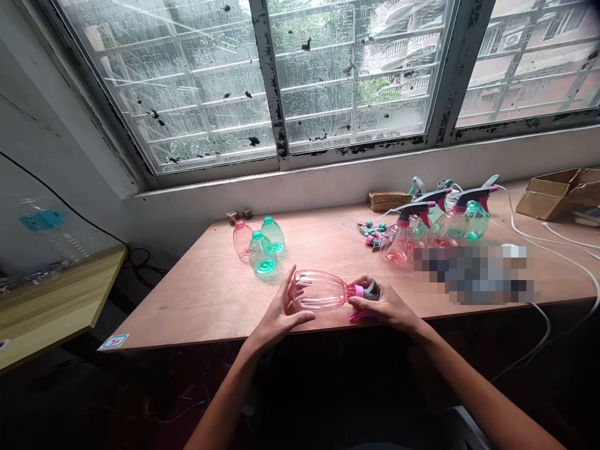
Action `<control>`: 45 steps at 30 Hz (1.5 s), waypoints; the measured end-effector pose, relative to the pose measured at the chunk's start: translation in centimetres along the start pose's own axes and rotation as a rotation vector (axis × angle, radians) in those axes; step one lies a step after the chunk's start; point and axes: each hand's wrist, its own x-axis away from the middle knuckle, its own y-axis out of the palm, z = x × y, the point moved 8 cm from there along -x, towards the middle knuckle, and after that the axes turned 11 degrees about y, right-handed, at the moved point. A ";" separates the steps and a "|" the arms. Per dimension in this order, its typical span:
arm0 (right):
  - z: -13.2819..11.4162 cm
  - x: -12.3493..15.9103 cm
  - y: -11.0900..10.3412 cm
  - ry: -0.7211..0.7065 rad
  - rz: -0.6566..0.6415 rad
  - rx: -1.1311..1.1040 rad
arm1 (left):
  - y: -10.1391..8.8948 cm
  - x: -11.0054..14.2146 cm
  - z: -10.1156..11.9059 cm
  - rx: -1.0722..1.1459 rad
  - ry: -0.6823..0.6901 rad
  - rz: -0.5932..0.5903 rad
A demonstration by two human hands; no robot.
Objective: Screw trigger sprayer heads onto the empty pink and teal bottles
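A clear pink spray bottle (321,290) lies on its side above the near edge of the wooden table (197,294). My left hand (280,315) cups its base with fingers curled round it. My right hand (382,305) grips the pink and grey trigger head (365,292) at the bottle's neck. Both hands hold the same bottle between them.
Three headless bottles (260,247), one pink and two teal, stand at the back left. Several finished spray bottles (435,222) and loose trigger heads (370,234) sit at the back right. A cardboard box (557,190), white cables (562,240) and a blurred patch lie right.
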 end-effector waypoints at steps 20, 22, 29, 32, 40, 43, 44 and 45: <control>-0.4 0.2 0.1 0.028 0.016 -0.045 | -0.2 -0.3 -0.1 0.025 -0.019 0.033; -0.5 0.3 0.2 0.026 0.008 -0.040 | -0.3 -0.4 0.1 0.025 0.000 0.053; -0.9 0.3 0.0 -0.005 0.029 0.008 | 0.5 -0.3 1.2 -0.046 0.031 -0.029; -0.5 0.2 0.0 0.017 0.013 -0.016 | 0.7 -0.1 1.4 -0.042 0.045 -0.053; -0.6 0.3 -0.1 0.021 0.025 -0.010 | 0.9 -0.2 0.8 0.039 -0.033 -0.055; -0.9 0.2 -0.1 -0.019 0.030 0.006 | 1.0 -0.1 0.8 0.032 -0.017 -0.069; -1.0 0.2 -0.1 -0.032 0.028 0.013 | 0.9 -0.1 0.8 0.022 -0.004 -0.071; -1.0 0.2 -0.1 -0.038 0.026 0.018 | 0.9 -0.1 0.9 0.010 0.007 -0.077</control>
